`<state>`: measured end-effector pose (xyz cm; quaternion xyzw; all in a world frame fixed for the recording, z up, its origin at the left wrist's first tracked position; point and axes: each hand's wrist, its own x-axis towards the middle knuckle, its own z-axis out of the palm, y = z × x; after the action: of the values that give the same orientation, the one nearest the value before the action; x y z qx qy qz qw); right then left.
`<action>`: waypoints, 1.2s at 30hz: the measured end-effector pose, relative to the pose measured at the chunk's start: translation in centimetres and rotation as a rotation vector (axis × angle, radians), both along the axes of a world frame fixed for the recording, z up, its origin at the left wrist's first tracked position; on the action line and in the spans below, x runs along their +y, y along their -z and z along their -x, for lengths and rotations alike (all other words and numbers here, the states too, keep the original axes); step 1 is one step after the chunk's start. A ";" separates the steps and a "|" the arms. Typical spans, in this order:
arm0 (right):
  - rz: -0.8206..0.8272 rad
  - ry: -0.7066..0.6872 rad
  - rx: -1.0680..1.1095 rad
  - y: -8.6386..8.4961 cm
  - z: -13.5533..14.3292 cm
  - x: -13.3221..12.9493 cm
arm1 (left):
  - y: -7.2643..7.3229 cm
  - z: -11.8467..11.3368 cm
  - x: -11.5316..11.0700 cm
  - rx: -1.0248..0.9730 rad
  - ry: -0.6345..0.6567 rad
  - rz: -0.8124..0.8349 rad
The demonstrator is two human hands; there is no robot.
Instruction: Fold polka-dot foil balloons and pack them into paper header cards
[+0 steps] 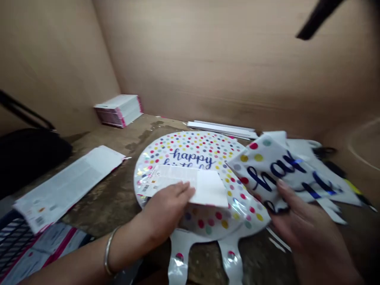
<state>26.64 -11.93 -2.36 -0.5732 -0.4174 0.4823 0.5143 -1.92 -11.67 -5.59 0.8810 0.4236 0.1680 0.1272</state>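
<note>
A flat, round foil balloon [190,144] lies in the middle of the table, white with coloured dots and dark blue "happy birthday" lettering. Its two white tails point toward me. Over it, my left hand [169,209] grips a white printed card [212,188] with a barcode at its left end. On the right, my right hand [305,229] is closed on a folded foil balloon [267,170], thumb on top, its dots and large blue letters showing. The fingers beneath the folded balloon are hidden.
A stack of printed cards [118,111] stands in the back left corner. More cards [71,186] lie at left, above a blue basket [12,233] of packets. White strips [222,128] lie along the back wall. A black bag [29,158] sits far left.
</note>
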 end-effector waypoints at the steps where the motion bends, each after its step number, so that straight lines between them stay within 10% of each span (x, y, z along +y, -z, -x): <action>1: 0.008 0.074 0.027 0.0 -0.2 -0.1 | 0.5 -1.6 0.2 0.023 0.120 0.093; 7: 0.267 0.331 0.271 1.9 -1.9 -0.8 | 2.4 -2.8 4.3 0.175 0.192 0.161; 15: 0.295 -0.056 0.347 4.2 2.7 -0.6 | 4.1 -2.5 5.3 0.155 0.158 0.129; 23: 0.347 -0.050 0.444 4.2 5.9 -0.2 | 4.2 -2.6 5.1 0.050 0.126 0.201; 31: 0.294 0.146 0.287 2.3 -0.1 -0.4 | 2.9 -2.7 5.1 0.058 0.112 0.101; 36: 0.323 -0.098 -0.039 2.9 -2.2 -1.1 | 2.8 -2.4 5.4 0.082 0.105 0.106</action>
<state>28.82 -13.02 -5.27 -0.6366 -0.3721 0.5564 0.3830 0.47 -6.29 -8.44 0.9001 0.3901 0.1024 0.1649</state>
